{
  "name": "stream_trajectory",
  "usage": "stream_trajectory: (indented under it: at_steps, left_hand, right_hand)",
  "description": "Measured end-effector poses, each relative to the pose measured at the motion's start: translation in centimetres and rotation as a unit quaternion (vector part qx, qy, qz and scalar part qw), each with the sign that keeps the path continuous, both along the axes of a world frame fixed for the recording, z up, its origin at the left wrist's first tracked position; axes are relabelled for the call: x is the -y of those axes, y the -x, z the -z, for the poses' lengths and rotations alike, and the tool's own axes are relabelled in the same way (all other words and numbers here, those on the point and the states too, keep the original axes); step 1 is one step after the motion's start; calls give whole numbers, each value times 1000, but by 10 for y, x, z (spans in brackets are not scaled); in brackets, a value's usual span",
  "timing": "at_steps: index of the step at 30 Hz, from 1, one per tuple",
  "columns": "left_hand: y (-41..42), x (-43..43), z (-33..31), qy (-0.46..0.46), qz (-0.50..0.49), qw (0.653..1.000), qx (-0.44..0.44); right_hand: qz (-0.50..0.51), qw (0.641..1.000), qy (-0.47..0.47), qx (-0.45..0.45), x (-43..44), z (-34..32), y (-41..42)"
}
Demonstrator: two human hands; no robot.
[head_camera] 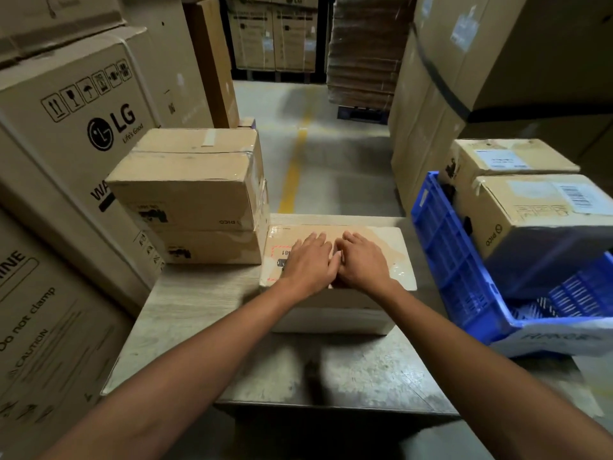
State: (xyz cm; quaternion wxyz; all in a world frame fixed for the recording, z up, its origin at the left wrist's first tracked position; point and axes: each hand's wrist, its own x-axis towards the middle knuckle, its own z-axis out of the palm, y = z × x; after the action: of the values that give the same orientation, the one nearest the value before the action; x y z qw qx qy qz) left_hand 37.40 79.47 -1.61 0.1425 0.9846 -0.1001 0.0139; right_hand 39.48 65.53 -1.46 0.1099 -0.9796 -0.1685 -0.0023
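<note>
A taped cardboard box sits in the middle of a grey work table. My left hand lies flat on the box's top, fingers straight and pointing away from me. Beside it, touching thumb to thumb, my right hand also presses flat on the top. A red-bordered label shows on the lid left of my left hand, partly covered by it.
Two stacked cardboard boxes stand on the table's left rear. A blue plastic crate at the right holds two more boxes. Large LG cartons wall the left; tall cartons rise at right. An aisle with a yellow line runs ahead.
</note>
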Motion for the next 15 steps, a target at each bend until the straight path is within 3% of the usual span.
stream_trajectory:
  at_steps: [5, 9, 15]
  left_hand:
    - [26, 5, 15, 53, 27, 987, 149]
    - [38, 14, 23, 51, 18, 989, 140]
    - [38, 21, 10, 62, 22, 989, 130]
  right_hand:
    - [30, 990, -69, 116, 5, 19, 39]
    - [6, 972, -92, 217, 5, 34, 52]
    - [-4, 982, -98, 159, 18, 19, 51]
